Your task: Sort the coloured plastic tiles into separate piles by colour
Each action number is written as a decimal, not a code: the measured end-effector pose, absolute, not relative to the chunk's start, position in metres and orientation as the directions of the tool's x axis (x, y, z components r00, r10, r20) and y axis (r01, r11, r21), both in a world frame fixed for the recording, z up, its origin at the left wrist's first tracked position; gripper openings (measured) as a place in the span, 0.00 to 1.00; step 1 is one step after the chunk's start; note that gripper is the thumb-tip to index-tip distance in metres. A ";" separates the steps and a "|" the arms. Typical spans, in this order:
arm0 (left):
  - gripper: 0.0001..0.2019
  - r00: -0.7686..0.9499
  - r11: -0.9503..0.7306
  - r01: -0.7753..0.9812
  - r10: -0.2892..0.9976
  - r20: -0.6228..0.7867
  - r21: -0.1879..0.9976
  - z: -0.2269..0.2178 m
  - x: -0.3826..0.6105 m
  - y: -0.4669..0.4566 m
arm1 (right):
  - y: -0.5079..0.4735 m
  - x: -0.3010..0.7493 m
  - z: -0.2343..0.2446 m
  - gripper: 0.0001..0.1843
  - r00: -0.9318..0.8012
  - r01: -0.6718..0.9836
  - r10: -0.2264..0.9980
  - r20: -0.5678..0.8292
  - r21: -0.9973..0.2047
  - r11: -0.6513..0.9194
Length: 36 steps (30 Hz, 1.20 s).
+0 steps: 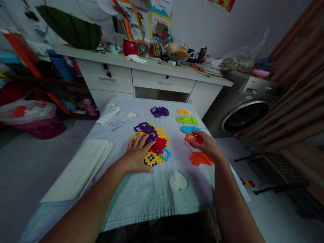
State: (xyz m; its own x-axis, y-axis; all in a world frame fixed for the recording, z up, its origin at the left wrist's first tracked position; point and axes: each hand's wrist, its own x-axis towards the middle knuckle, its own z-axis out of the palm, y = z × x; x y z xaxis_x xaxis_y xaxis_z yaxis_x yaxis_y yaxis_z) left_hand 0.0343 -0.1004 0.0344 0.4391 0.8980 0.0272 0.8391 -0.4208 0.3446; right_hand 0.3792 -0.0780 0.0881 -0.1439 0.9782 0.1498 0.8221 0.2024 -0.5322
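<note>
Toothed plastic pieces on a cloth-covered bench; both hands at the pieces.
From my remote post I record, left to right: a folded cream sheet point(76, 168) and a long white box point(108, 116) lie on the pale-blue-clothed bench point(174, 206), apart from the pieces. The left hand point(138, 153) rests with fingers spread on a mixed-colour heap of flat plastic pieces point(160, 143), in my judgement to steady it. Beyond lies a purple plastic group point(160, 111). At right, yellow point(183, 111), lime-green point(187, 119) and light-blue groups point(189, 129) form a column, spaced presumably so colours stay distinct. The right hand point(209, 145) has bent fingers at an orange window-patterned piece point(187, 135) beside red pieces; I cannot tell whether it grips. An orange plastic group point(201, 158) lies nearest me.
</note>
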 end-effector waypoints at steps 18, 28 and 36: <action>0.41 0.398 -0.412 0.885 0.911 0.106 0.216 0.038 0.038 -0.096 | -0.151 0.447 0.050 0.27 -0.160 0.887 0.973 0.168 -0.408 0.216; 0.46 0.411 -0.442 0.871 0.895 0.175 0.215 0.033 0.037 -0.093 | -0.146 0.393 0.046 0.18 -0.154 0.929 0.965 0.213 -0.300 0.215; 0.39 0.389 -0.445 0.872 0.883 0.263 0.204 0.029 0.040 -0.091 | -0.146 0.398 0.043 0.17 -0.138 0.936 0.963 0.233 -0.288 0.204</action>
State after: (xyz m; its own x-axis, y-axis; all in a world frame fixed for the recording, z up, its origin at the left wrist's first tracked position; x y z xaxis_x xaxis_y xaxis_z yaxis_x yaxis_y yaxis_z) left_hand 0.0404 -0.0909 0.0291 0.3889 0.8831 0.2625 0.8721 -0.4448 0.2042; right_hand 0.3975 -0.1459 0.0430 -0.1382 0.9627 0.2328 0.9355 0.2041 -0.2884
